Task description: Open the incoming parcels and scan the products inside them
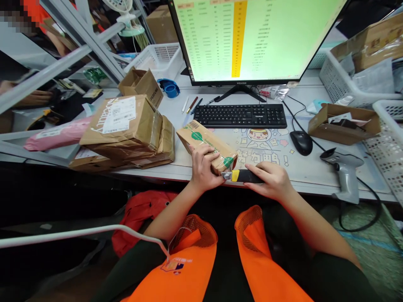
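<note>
Head view: L hand (204,167) is gripping the sm. box (209,137), fingers curling over its top & thumb near the cut end. Sm. box is tilting at an angle over the front edge of the desk (201,95), btwn the parcel stack (122,121) & the R hand (272,180), showing green printed marks + a barcode label on top. R hand is closing round the blk/yellow handle of the cutter (245,176), whose metal head is touching the near end of the sm. box, right by the L thumb.

Kbd (239,116) is lying just beyond the sm. box, below the monitor (214,42), which is showing a green table w/ an orange col. Pens (192,105) are lying L of the kbd; blue ring (170,89) is sitting beyond them, beside an open brown box (141,86). Pink pkg (59,134) is resting L of the stack. Mouse (301,142) is sitting R of the kbd, scanner (346,167) nearer the front edge, & an open ctn (343,126) w/ items inside is standing behind the scanner, near the white baskets (333,75).
</note>
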Available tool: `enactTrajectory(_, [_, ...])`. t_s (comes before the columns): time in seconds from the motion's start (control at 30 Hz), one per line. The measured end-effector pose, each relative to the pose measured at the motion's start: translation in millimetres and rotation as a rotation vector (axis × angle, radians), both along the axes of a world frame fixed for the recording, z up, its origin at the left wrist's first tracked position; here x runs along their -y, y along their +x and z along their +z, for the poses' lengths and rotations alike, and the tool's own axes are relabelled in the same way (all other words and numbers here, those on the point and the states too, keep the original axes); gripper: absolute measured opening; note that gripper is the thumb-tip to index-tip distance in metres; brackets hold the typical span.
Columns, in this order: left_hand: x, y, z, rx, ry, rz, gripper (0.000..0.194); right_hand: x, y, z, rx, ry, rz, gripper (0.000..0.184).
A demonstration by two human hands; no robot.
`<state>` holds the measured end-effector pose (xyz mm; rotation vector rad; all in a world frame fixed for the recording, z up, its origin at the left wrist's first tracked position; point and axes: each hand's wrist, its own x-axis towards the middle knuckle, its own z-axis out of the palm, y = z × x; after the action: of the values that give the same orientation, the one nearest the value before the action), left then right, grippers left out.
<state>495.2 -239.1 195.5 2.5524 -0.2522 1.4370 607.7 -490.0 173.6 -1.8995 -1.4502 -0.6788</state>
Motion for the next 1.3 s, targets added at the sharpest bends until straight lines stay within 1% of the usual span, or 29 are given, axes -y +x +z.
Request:
enactTrajectory(0.07, [-0.8,-0.8,0.5,-0.015,0.008,0.023,0.059,-2.4,0.0,1.3,0.031,0.038,0.007,0.042])
enactTrajectory(0.13, [-1.5,-0.6,0.5,-0.010,-0.004,0.011,0.058,-5.2,0.2,2.6,0.050,0.058,0.010,0.042])
enactTrajectory(0.23, [1.0,0.5,-0.2,0.018,-0.023,-0.029,0.054,-3.3,10.2,1.1,0.034,0.023,-0.012,0.043])
enactTrajectory(0.27, [3.0,0.2,-0.5,0.024,-0.026,-0.032,0.052,1.0,18.0,-0.9,0.005,-0.001,-0.051,0.044])
enactTrajectory(0.3, [5.1,-0.8,-0.7,0.031,-0.030,-0.029,0.049,7.5,27.6,-3.7,-0.040,-0.018,-0.128,0.046])
enactTrajectory(0.33, [6.6,-2.7,-0.5,0.037,-0.033,-0.020,0.048,15.8,38.4,-7.2,-0.096,-0.022,-0.240,0.048])
enactTrajectory(0.4, [4.4,-8.5,1.6,0.021,-0.031,-0.006,0.048,35.6,58.5,-14.8,-0.217,0.026,-0.510,0.052])
enactTrajectory(0.43, [-0.8,-11.7,3.7,-0.017,-0.020,-0.023,0.051,45.2,65.3,-18.3,-0.272,0.071,-0.619,0.054])
enactTrajectory(0.47, [-9.3,-14.4,6.6,-0.072,-0.004,-0.057,0.056,53.5,68.4,-21.0,-0.320,0.114,-0.679,0.054])
enactTrajectory(0.5, [-21.0,-16.2,10.0,-0.131,0.012,-0.092,0.062,59.9,67.4,-22.6,-0.360,0.142,-0.684,0.055])
enactTrajectory(0.53, [-35.1,-16.8,13.7,-0.181,0.018,-0.107,0.070,64.2,62.4,-22.7,-0.397,0.157,-0.655,0.054])
enactTrajectory(0.6, [-64.9,-14.5,20.6,-0.258,-0.013,-0.044,0.081,67.3,42.7,-17.7,-0.450,0.152,-0.569,0.052])
enactTrajectory(0.67, [-85.1,-10.3,24.4,-0.289,-0.084,0.045,0.084,65.9,17.0,-4.2,-0.479,0.134,-0.511,0.053])
enactTrajectory(0.7, [-87.8,-8.9,24.7,-0.280,-0.117,0.066,0.085,64.3,4.6,5.7,-0.484,0.129,-0.492,0.054])
enactTrajectory(0.73, [-84.8,-8.5,23.9,-0.249,-0.139,0.076,0.083,62.3,-6.7,17.5,-0.476,0.121,-0.468,0.054])
enactTrajectory(0.77, [-76.3,-9.6,22.2,-0.197,-0.145,0.089,0.078,59.7,-16.3,30.7,-0.455,0.106,-0.433,0.052])
enactTrajectory(0.8, [-63.4,-11.9,19.7,-0.137,-0.138,0.114,0.069,56.3,-24.2,44.8,-0.421,0.079,-0.384,0.048])
enactTrajectory(0.87, [-31.6,-19.1,13.7,-0.044,-0.093,0.160,0.046,46.8,-35.4,73.2,-0.330,-0.034,-0.265,0.039])
enactTrajectory(0.9, [-16.4,-22.8,10.5,-0.013,-0.068,0.154,0.038,40.8,-39.1,86.2,-0.281,-0.112,-0.211,0.037])
enactTrajectory(0.97, [5.0,-27.4,4.5,0.042,-0.052,0.102,0.028,27.7,-43.2,107.1,-0.178,-0.252,-0.151,0.035])
enactTrajectory(1.03, [12.0,-26.4,-0.2,0.101,-0.069,0.052,0.025,15.8,-43.8,120.9,-0.081,-0.339,-0.160,0.036])
enactTrajectory(1.1, [8.9,-21.3,-3.2,0.141,-0.084,0.013,0.022,6.6,-41.5,129.5,-0.025,-0.398,-0.185,0.037])
enactTrajectory(1.2, [0.4,-14.0,-5.1,0.165,-0.080,-0.036,0.019,-4.6,-35.6,138.7,-0.025,-0.487,-0.194,0.036])
enactTrajectory(1.3, [-2.7,-11.3,-5.8,0.184,-0.099,-0.070,0.016,-17.6,-32.0,146.8,-0.048,-0.564,-0.191,0.036])
